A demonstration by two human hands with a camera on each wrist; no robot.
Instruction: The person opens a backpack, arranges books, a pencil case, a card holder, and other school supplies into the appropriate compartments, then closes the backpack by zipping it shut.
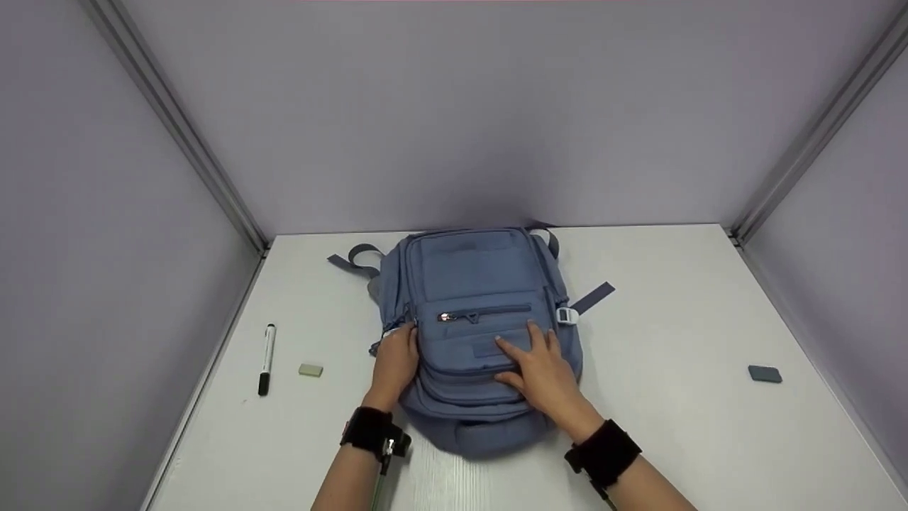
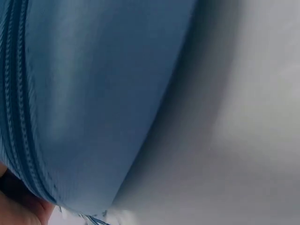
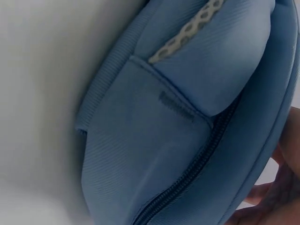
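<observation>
A blue backpack (image 1: 468,270) lies flat, front face up, with its rounded end towards me. At its left side my left hand (image 1: 394,358) grips the edge with bent fingers, whose tips are hidden against the fabric. The left wrist view catches part of that hand beside a curved double zipper (image 2: 21,98). My right hand (image 1: 546,372) rests on the front pocket, fingers spread. In the right wrist view, its fingers (image 3: 276,201) show past the bag's edge, and a dark zipper (image 3: 187,173) runs along the side. A front zipper with a shiny slider (image 1: 445,317) crosses the pocket.
On the white table (image 1: 674,426), a marker (image 1: 267,358) with a black cap and a small pale green block (image 1: 311,370) lie to the left. A dark blue-grey block (image 1: 765,374) lies far right. Straps (image 1: 594,298) stick out beside the bag. Grey panels (image 1: 454,113) enclose the table.
</observation>
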